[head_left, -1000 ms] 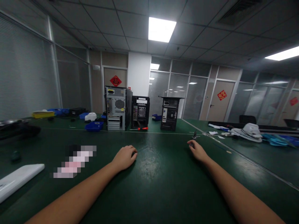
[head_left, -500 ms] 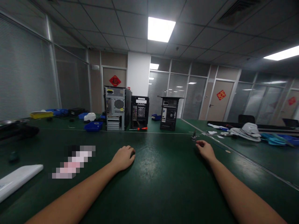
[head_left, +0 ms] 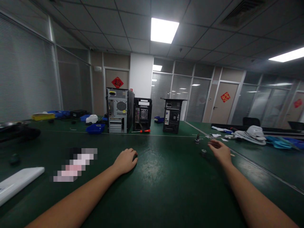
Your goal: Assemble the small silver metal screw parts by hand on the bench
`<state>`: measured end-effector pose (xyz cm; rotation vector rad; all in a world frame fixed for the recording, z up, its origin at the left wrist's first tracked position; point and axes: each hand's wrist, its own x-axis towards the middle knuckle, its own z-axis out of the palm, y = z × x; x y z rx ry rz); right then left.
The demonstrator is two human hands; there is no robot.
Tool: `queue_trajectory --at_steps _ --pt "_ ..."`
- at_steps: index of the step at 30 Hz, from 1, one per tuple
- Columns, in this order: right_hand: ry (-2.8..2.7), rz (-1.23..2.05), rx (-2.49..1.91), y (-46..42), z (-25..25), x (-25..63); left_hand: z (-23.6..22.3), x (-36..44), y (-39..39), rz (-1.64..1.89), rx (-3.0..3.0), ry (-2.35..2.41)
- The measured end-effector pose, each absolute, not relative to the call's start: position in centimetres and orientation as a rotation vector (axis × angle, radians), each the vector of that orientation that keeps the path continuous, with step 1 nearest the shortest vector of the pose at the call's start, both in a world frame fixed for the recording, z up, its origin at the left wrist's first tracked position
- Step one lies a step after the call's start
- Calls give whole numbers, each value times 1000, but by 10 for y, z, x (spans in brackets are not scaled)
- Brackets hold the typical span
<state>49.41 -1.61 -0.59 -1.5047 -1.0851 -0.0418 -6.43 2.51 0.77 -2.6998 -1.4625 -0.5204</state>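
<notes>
Two hands in the head view, both mine, over the green counter (head_left: 163,196). Left hand (head_left: 124,161) at 11 o'clock: low on the counter, fingers loosely curled, knuckles up. Something dark shows by the thumb side; can't tell if it's an object in my grip or shadow.

Right hand (head_left: 220,152) at 2 o'clock: part open, fingers bent, thumb apart from them, pointing toward 12. No object visible in it. Nearest thing is a small metal cylinder (head_left: 203,152) at 1 o'clock, standing on the counter just left of the fingers, not touching. A taller metal piece with a pointed top (head_left: 197,138) is upright a bit farther out, same bearing, apart from the cylinder.

Three PC cases at the far side, rear panels facing me: big grey case (head_left: 117,110) at 11, black case (head_left: 142,114) at 12, another black one with a top plate (head_left: 172,116) just past 12. Red-handled screwdriver (head_left: 145,130) lies in front of the middle case. Blue tray (head_left: 95,128) left of the grey one. White slab (head_left: 20,182) at 10, cut off by frame edge.
</notes>
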Motion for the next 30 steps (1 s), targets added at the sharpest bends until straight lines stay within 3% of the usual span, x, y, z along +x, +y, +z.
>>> queue_trajectory --at_steps 30 --pt "-1191 205 -1795 -19 -10 486 2 -65 29 -531 -2693 -1453"
